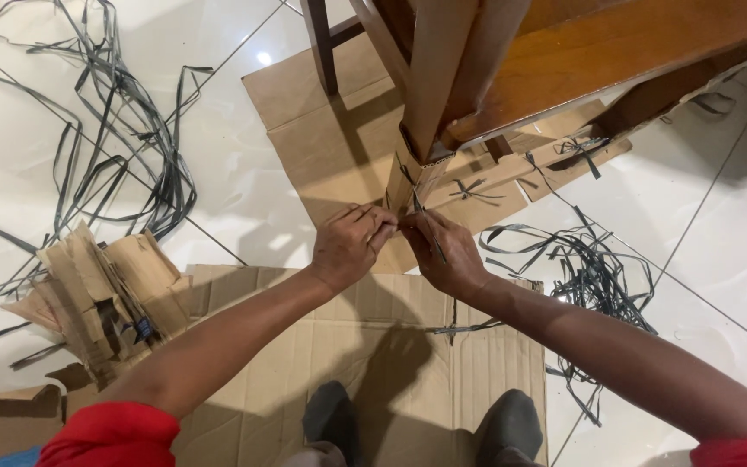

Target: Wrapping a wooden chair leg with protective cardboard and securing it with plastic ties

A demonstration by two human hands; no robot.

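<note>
My left hand (349, 244) and my right hand (444, 252) meet at the foot of a wooden furniture leg wrapped in brown cardboard (425, 95). Both pinch a thin dark plastic strap (418, 207) that runs around the bottom of the wrap. The strap's loose end trails down across my right hand. The wrapped leg belongs to a brown wooden piece of furniture (616, 52) that stretches to the upper right.
Flattened cardboard sheets (408, 355) lie under my knees and under the furniture. Tangles of dark strapping (123, 130) lie on the white tiled floor at the left, and more strapping (590, 277) at the right. A heap of torn cardboard (101, 294) sits at the left.
</note>
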